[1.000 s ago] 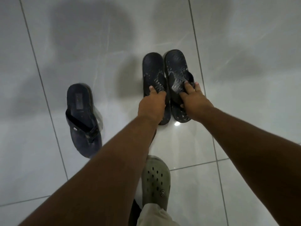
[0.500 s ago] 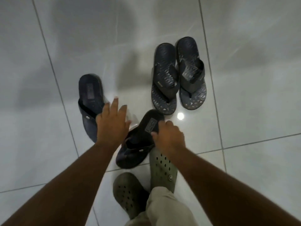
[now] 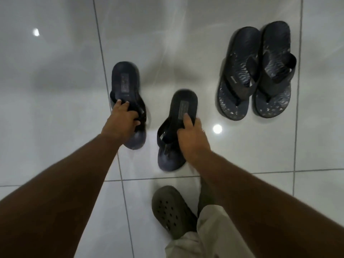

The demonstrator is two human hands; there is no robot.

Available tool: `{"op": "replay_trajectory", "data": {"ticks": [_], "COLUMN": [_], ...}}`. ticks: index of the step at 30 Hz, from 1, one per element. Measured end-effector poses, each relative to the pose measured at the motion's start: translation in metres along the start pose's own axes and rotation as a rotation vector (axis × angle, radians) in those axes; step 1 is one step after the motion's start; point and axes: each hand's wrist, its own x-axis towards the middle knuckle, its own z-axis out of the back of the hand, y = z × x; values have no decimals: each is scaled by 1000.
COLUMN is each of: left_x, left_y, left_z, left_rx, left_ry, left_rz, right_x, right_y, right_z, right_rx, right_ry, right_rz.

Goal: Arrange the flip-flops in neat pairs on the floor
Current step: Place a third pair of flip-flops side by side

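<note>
Flip-flops sit in both grips: left hand (image 3: 122,120) fingers curl around the straps of one dark flip-flop (image 3: 126,101), right hand (image 3: 191,136) pinches its mate (image 3: 176,125) nearby. Patterned pair (image 3: 255,71) lies together, farther right on the tiled floor (image 3: 55,90).

2 loose flip-flops (image 3: 125,86) (image 3: 183,107) apart, left of joined pair (image 3: 255,71); clog (image 3: 171,207) nearer.

You have four dark flip-flops on the tiled floor (image 3: 55,127): two patterned ones, the patterned left flip-flop (image 3: 237,75) and patterned right flip-flop (image 3: 273,71), and two plain ones, the plain left flip-flop (image 3: 125,84) and plain right flip-flop (image 3: 181,108). You see two hands, your left hand (image 3: 121,121) and right hand (image 3: 191,136), and one green clog (image 3: 170,207) fully in view.
</note>
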Motion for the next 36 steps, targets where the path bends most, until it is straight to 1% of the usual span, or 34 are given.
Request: {"op": "replay_trajectory", "data": {"ticks": [2, 3, 6, 8, 9, 11, 13, 14, 17, 20, 26, 30, 36], "left_x": [-4, -4, 1, 12, 18, 30, 34, 34, 28, 25, 21, 9, -21], "left_y": [13, 16, 16, 11, 8, 2, -2, -2, 0, -4, -7, 26, 136], "left_z": [-5, -7, -5, 2, 7, 15, 19, 19, 15, 10, -5, -16, -44], "left_rx": [86, 78, -125, -210, -242, -275, -279, -284, -286, -283, -422, -464, -448], "left_ry": [-44, -85, -181, -159, -137, -115, -115, -123, -169, -197, -262, -250, -157], "left_rz": [-58, -73, -74, -54, -58, -84, -89, -81, -36, 6, 42, 84, 245], "right_x": [20, 28, 53, 63, 66, 69, 67, 62, 54, 52, 53, 57, 56], "right_y": [13, 20, 43, 60, 67, 71, 68, 66, 50, 43, 44, 71, 163], "right_z": [15, 23, 44, 52, 54, 59, 60, 58, 44, 29, 13, -10, -80], "right_rx": [-41, -69, -143, -193, -218, -317, -333, -329, -471, -473, -503, -533, -659], "right_ry": [-50, -54, -101, -101, -78, -93, -177, -183, -155, -74, -106, -107, -26], "right_rz": [7, 32, 106, 178, 222, 283, 250, 246, 283, 234, 249, 310, 435]}}
